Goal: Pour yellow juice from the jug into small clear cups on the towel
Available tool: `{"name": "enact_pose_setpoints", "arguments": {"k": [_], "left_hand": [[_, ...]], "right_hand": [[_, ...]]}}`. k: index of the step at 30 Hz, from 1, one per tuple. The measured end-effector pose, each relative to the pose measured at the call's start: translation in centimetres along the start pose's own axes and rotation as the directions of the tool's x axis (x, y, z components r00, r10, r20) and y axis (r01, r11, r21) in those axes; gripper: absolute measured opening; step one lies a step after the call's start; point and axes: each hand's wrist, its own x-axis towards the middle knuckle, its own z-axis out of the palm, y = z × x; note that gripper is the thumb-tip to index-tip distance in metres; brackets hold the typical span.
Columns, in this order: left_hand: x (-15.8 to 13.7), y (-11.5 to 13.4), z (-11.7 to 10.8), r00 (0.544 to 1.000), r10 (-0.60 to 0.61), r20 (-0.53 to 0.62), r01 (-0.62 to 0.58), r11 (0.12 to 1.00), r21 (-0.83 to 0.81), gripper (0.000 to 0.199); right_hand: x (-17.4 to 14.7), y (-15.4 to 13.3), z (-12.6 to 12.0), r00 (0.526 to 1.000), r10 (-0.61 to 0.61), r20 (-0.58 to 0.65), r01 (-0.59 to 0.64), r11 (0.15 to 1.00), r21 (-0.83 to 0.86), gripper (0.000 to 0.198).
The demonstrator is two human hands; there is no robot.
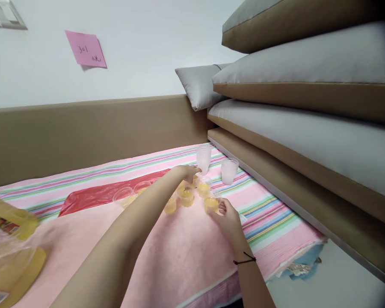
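Observation:
Small clear plastic cups of yellow liquid stand grouped on the pink cloth [167, 252]. My right hand [227, 219] is closed around the side of the nearest right cup [211, 205], thumb in front and fingers curled behind. My left hand [190, 173] reaches across to the back of the group. Its fingers bend over a cup [195, 181] there, which they partly cover. Between and beside my hands are another cup [203, 189], a middle cup [186, 197] and a left cup [170, 206]. My left forearm hides part of the group.
Stacked empty cups [203, 158] and a second stack [229, 172] stand behind. A red plastic bag [99, 195] lies on the striped sheet [269, 209]. Large bottles of yellow liquid, one a jug [35, 269], are at left. Thick cushions [301, 124] rise along the right.

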Motion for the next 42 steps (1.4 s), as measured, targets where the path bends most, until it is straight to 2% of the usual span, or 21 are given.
{"name": "enact_pose_setpoints", "arguments": {"k": [12,19,35,42], "left_hand": [[1.2,-0.4,-0.5,0.998,-0.011,-0.066,0.010,1.000,-0.012,0.082],[1.8,-0.4,-0.7,0.999,0.005,-0.054,-0.005,1.000,-0.014,0.082],[0.6,-0.3,-0.3,0.998,0.025,-0.066,-0.025,1.000,0.002,0.078],[0.4,-0.5,-0.1,0.997,-0.003,-0.072,0.001,1.000,-0.027,0.089]], "right_hand": [[0.0,-0.4,-0.1,1.000,0.017,-0.010,-0.017,1.000,-0.024,0.033],[-0.1,-0.6,-0.1,1.000,0.031,0.003,-0.031,0.999,-0.029,0.033],[-0.1,-0.3,-0.1,1.000,0.013,-0.003,-0.013,1.000,-0.020,0.035],[0.0,0.0,0.0,1.000,-0.005,0.016,0.005,1.000,-0.019,0.034]]}}
